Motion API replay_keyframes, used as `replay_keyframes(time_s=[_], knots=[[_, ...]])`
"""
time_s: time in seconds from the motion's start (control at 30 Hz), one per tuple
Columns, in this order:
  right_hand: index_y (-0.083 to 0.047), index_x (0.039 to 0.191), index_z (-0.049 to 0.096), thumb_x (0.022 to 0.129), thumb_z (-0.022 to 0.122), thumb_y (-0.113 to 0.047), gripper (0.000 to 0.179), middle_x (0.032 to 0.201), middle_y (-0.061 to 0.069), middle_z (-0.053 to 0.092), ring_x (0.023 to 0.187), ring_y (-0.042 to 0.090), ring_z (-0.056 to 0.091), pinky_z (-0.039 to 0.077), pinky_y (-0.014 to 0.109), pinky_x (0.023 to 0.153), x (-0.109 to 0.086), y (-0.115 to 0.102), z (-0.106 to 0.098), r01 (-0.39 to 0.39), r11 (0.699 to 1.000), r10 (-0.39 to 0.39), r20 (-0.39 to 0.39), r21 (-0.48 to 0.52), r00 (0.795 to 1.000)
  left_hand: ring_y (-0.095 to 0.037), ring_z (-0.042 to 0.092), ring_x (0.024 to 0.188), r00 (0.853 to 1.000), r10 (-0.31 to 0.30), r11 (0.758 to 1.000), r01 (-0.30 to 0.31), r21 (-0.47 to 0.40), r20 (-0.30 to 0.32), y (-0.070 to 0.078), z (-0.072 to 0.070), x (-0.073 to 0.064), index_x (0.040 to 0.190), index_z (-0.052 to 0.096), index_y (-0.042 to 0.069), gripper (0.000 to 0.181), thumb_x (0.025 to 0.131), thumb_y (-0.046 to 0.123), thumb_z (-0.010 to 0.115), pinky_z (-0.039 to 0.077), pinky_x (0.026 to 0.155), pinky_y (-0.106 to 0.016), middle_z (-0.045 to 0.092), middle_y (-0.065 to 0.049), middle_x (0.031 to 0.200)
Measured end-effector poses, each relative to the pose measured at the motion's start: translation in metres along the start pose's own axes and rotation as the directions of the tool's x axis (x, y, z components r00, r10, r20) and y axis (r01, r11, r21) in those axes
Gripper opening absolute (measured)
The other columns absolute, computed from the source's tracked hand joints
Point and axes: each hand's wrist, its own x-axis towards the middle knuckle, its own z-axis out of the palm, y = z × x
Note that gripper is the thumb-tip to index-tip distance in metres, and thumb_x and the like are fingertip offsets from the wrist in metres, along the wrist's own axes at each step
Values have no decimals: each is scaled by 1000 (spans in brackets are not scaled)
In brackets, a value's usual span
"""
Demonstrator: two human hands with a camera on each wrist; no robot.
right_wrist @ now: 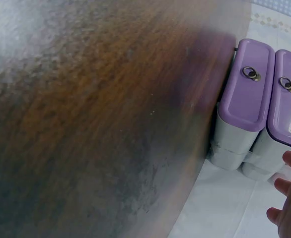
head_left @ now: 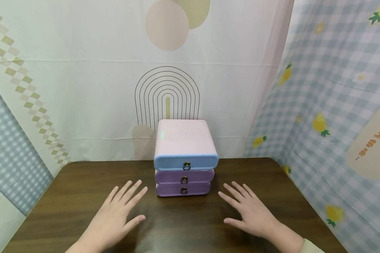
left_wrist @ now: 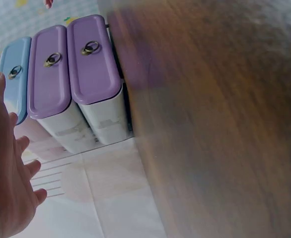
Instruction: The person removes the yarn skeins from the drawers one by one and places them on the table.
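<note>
A small three-drawer storage box stands at the back middle of the table, its top pale pink. The top drawer has a blue front, and the middle drawer and bottom drawer have purple ones. Each front carries a bronze ring pull. My left hand hovers with fingers spread in front of the box on its left side. On the other side my right hand is spread likewise, fingers pointing toward the box. Both hands hold nothing and are apart from the drawers.
The dark brown wooden table reaches back to a white patterned curtain right behind the box. A blue checked cloth with pineapples hangs along the right side. Another checked cloth hangs at the left.
</note>
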Motion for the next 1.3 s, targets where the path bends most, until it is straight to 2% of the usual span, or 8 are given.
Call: replay_keyframes(time_s=[0.17,0.23,0.47,0.7,0.77,0.9,1.1,1.3], knots=[[-36,157,26,88,65,-59,82,163,-5,23,149,27,22,2,46,121,2,0,-1,2,1000,-3,-9,-7,1000,-27,24,148,1000,-12,1000,12,2,-6,-1,-1,2,156,35,27,73,94,61,53,-4,121,-37,27,1,162],[-36,157,25,88,65,-59,83,163,-6,23,149,27,22,1,46,121,3,0,-2,2,1000,-2,-9,-7,1000,-26,23,148,1000,-19,1000,19,2,-5,-2,-2,2,156,33,28,73,94,61,53,-4,121,-37,27,1,162],[-35,157,26,89,63,-60,83,163,-5,24,148,28,23,20,57,115,8,-2,-4,19,1000,-20,-29,-23,999,-28,23,148,997,-69,998,69,4,20,-4,-7,6,158,26,31,75,95,60,52,-4,121,-39,22,2,164],[-35,158,24,89,60,-63,82,164,-5,21,149,28,20,14,54,118,14,-4,-6,29,999,-30,-24,-40,999,-29,20,149,991,-121,993,122,-8,49,-7,-10,12,159,21,32,74,97,58,51,-3,121,-41,18,2,165],[-34,158,25,88,63,-61,84,164,-4,21,149,29,20,8,51,120,16,-5,-8,34,999,-35,-33,-36,999,-29,20,149,990,-130,991,131,-16,52,-8,-9,13,159,20,32,74,97,58,51,-2,121,-42,18,2,165],[-34,158,25,90,57,-65,81,164,-4,22,149,28,21,-1,44,121,21,-8,-11,42,998,-44,-43,-40,998,-30,21,148,989,-140,989,142,-32,50,-10,-7,17,159,20,31,74,98,56,51,1,122,-44,17,2,165],[-35,158,22,93,46,-70,78,163,-3,23,148,27,24,19,53,117,28,-12,-16,40,998,-41,-37,-45,998,-32,22,148,987,-157,985,159,-65,46,-14,-8,24,160,19,29,73,99,54,51,4,121,-45,18,0,165],[-30,156,32,92,51,-67,77,160,1,32,142,30,35,32,53,110,34,-17,-20,24,1000,-25,-45,-20,999,-30,19,149,981,-182,972,190,-140,61,-15,-10,32,160,18,30,71,100,52,50,8,121,-48,16,1,165]])
